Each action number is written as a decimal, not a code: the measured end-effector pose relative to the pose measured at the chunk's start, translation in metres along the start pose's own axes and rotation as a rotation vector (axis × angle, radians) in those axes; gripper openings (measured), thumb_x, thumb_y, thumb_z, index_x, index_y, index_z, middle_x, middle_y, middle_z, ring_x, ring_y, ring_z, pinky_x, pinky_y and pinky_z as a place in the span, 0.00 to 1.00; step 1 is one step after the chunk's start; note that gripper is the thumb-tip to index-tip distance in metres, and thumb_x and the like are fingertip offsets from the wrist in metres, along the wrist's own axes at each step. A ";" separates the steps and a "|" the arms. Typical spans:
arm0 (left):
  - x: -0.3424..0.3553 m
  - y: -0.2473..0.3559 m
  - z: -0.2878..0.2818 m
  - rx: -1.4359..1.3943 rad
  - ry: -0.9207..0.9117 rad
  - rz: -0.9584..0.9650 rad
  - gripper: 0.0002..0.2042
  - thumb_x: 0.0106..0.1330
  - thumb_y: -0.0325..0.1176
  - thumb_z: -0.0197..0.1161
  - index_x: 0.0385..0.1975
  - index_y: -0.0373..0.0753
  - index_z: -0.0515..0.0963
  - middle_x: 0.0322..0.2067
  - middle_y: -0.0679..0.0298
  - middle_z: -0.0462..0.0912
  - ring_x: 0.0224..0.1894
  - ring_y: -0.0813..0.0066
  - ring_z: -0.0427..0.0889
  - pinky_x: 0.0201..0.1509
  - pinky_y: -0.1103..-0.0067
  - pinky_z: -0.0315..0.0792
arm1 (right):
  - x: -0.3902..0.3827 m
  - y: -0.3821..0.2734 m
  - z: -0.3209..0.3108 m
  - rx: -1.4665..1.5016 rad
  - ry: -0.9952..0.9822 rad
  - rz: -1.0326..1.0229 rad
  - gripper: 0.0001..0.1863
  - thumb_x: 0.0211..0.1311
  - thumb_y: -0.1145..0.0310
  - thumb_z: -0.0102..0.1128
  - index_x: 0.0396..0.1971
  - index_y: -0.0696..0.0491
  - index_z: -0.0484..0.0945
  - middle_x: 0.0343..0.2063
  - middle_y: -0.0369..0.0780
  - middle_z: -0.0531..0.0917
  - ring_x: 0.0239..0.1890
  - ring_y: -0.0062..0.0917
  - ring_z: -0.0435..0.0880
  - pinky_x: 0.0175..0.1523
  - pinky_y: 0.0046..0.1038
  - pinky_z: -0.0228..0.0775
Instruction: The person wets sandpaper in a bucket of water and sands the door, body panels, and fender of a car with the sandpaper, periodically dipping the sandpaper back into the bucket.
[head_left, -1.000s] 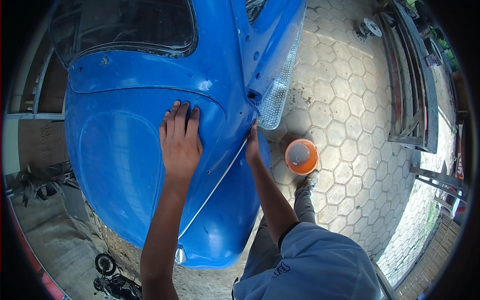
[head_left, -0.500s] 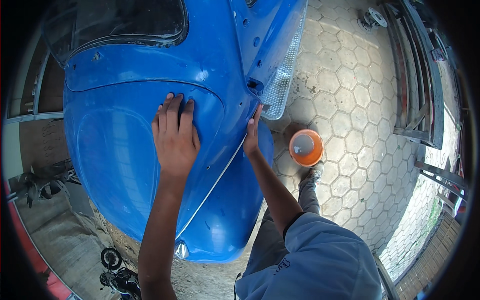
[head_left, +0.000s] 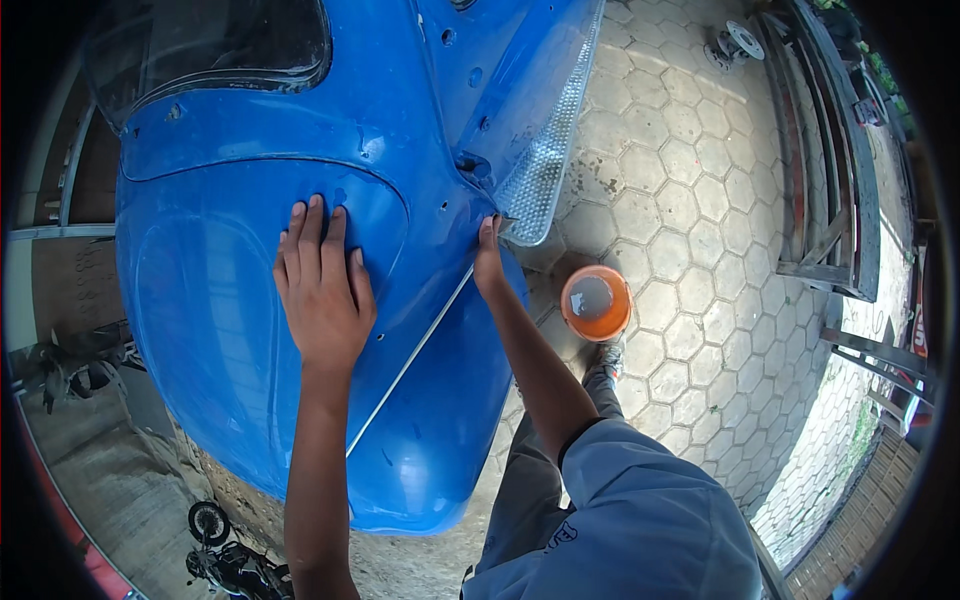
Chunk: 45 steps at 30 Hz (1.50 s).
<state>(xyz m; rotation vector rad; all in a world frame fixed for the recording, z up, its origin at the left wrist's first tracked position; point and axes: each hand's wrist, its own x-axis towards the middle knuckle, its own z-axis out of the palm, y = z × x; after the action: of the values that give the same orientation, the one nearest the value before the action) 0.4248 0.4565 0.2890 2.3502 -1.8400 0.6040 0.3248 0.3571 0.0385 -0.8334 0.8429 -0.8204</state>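
The rounded blue car body [head_left: 230, 230] fills the left and middle, with a dark window at its top and a curved panel seam below that. My left hand [head_left: 325, 285] rests palm down on the panel under the seam, its fingers stretched out and a little apart. My right hand [head_left: 488, 262] is at the body's right edge, above the blue fender [head_left: 430, 430] and close to the corner of the silver textured running board [head_left: 545, 185]. Its thumb side shows; most of its fingers are hidden. A thin pale strip [head_left: 410, 360] runs along the fender joint up to this hand.
An orange bucket [head_left: 612, 318] with greyish contents stands on the hexagonal paving [head_left: 690, 250], right beside my shoe. Along the right is a wooden frame [head_left: 825, 270], with a metal wheel-like part [head_left: 742, 42] farther off. A motorcycle [head_left: 235, 560] is at the lower left.
Car and bucket sit slightly farther left in view. My left hand has slid a little down the panel, thumb spread wider. My right hand has turned at the edge, its fingers now less visible.
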 end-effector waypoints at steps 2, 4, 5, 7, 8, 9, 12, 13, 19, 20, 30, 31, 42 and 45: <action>0.001 0.008 0.005 0.045 -0.010 0.010 0.22 0.70 0.38 0.50 0.60 0.35 0.69 0.65 0.52 0.67 0.69 0.54 0.63 0.69 0.58 0.58 | 0.012 0.023 -0.028 0.150 0.023 0.131 0.44 0.74 0.38 0.29 0.73 0.59 0.39 0.75 0.43 0.40 0.76 0.33 0.40 0.77 0.31 0.31; -0.002 0.011 0.005 0.087 -0.028 0.016 0.25 0.71 0.43 0.49 0.62 0.34 0.68 0.67 0.51 0.65 0.70 0.54 0.62 0.70 0.57 0.57 | 0.022 0.045 -0.045 0.293 0.049 0.270 0.45 0.74 0.37 0.31 0.73 0.59 0.41 0.75 0.41 0.43 0.75 0.31 0.44 0.77 0.29 0.34; 0.003 0.015 0.008 0.093 -0.020 0.022 0.26 0.70 0.45 0.49 0.63 0.34 0.67 0.67 0.51 0.64 0.70 0.53 0.61 0.70 0.56 0.56 | 0.038 0.044 -0.061 0.274 0.003 0.254 0.45 0.74 0.37 0.32 0.74 0.59 0.36 0.75 0.41 0.41 0.76 0.32 0.43 0.77 0.31 0.33; -0.010 0.002 0.010 0.157 -0.066 0.007 0.28 0.70 0.47 0.48 0.63 0.34 0.66 0.67 0.51 0.64 0.71 0.53 0.61 0.69 0.55 0.56 | -0.003 0.046 -0.018 0.224 -0.007 0.199 0.46 0.73 0.37 0.32 0.73 0.59 0.31 0.75 0.45 0.36 0.76 0.35 0.39 0.77 0.33 0.31; -0.019 -0.005 0.008 0.174 -0.088 0.002 0.28 0.70 0.47 0.49 0.63 0.34 0.66 0.67 0.51 0.64 0.71 0.53 0.61 0.69 0.54 0.56 | -0.039 0.029 0.014 0.170 -0.008 0.121 0.48 0.73 0.37 0.32 0.72 0.59 0.27 0.75 0.49 0.31 0.77 0.38 0.35 0.78 0.35 0.30; -0.020 -0.006 0.007 0.172 -0.087 0.002 0.28 0.70 0.47 0.49 0.63 0.34 0.66 0.67 0.50 0.64 0.71 0.52 0.61 0.69 0.54 0.57 | -0.069 0.012 0.030 0.167 -0.024 0.134 0.48 0.73 0.37 0.32 0.72 0.59 0.27 0.75 0.49 0.31 0.77 0.38 0.35 0.78 0.35 0.30; -0.015 -0.003 0.009 0.145 -0.062 0.005 0.28 0.69 0.46 0.50 0.63 0.34 0.66 0.67 0.50 0.65 0.70 0.52 0.61 0.68 0.55 0.57 | -0.166 -0.025 0.051 -0.316 -0.285 -0.175 0.42 0.77 0.46 0.30 0.72 0.63 0.29 0.74 0.55 0.34 0.77 0.45 0.29 0.77 0.38 0.28; -0.012 -0.002 0.006 0.142 -0.052 0.010 0.27 0.69 0.46 0.50 0.63 0.35 0.66 0.66 0.50 0.65 0.70 0.52 0.61 0.68 0.54 0.58 | -0.186 -0.022 0.049 -0.311 -0.298 -0.170 0.42 0.77 0.46 0.30 0.72 0.63 0.29 0.74 0.55 0.34 0.77 0.45 0.29 0.77 0.38 0.28; -0.008 0.000 0.008 0.149 -0.077 0.025 0.27 0.68 0.47 0.50 0.62 0.35 0.67 0.66 0.50 0.65 0.70 0.52 0.62 0.69 0.54 0.58 | -0.214 0.033 0.002 -0.706 -0.665 -0.380 0.32 0.61 0.74 0.47 0.68 0.56 0.61 0.71 0.55 0.55 0.70 0.53 0.58 0.71 0.44 0.57; -0.011 -0.001 0.003 0.157 -0.087 0.020 0.28 0.68 0.47 0.51 0.62 0.35 0.67 0.66 0.49 0.65 0.70 0.52 0.62 0.69 0.54 0.58 | -0.208 0.032 -0.004 -0.695 -0.671 -0.372 0.32 0.61 0.74 0.47 0.68 0.56 0.61 0.71 0.55 0.55 0.70 0.53 0.58 0.71 0.44 0.57; -0.099 0.023 -0.005 -0.441 -0.039 -0.062 0.21 0.61 0.26 0.55 0.56 0.35 0.70 0.60 0.49 0.69 0.66 0.49 0.66 0.69 0.54 0.57 | -0.134 0.021 -0.038 -1.150 -0.313 -0.325 0.12 0.57 0.71 0.59 0.42 0.51 0.77 0.48 0.44 0.78 0.45 0.44 0.79 0.50 0.41 0.74; -0.133 0.027 -0.011 -0.495 -0.102 -0.052 0.21 0.60 0.25 0.54 0.55 0.34 0.70 0.59 0.49 0.69 0.65 0.48 0.67 0.69 0.55 0.58 | -0.149 0.016 -0.024 -1.159 -0.313 -0.324 0.12 0.57 0.71 0.59 0.42 0.51 0.77 0.48 0.44 0.78 0.45 0.44 0.79 0.50 0.41 0.74; -0.315 0.012 0.013 -0.372 -0.496 -0.073 0.24 0.62 0.36 0.51 0.58 0.33 0.69 0.62 0.50 0.68 0.66 0.55 0.66 0.67 0.59 0.60 | -0.104 0.058 -0.074 -1.053 -0.297 -0.292 0.07 0.63 0.68 0.56 0.33 0.54 0.70 0.34 0.47 0.76 0.38 0.48 0.78 0.41 0.46 0.71; -0.316 0.012 0.019 -0.373 -0.496 -0.088 0.24 0.61 0.37 0.52 0.57 0.34 0.70 0.61 0.51 0.69 0.66 0.55 0.66 0.67 0.60 0.61 | -0.111 0.069 -0.071 -1.109 -0.125 -0.296 0.02 0.61 0.74 0.51 0.32 0.56 0.69 0.32 0.48 0.75 0.38 0.48 0.76 0.43 0.47 0.68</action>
<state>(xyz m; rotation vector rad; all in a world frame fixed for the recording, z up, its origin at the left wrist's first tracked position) 0.3570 0.7349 0.1551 2.4358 -1.7943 -0.3424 0.2355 0.4614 -0.0179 -1.9983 1.0688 -0.4936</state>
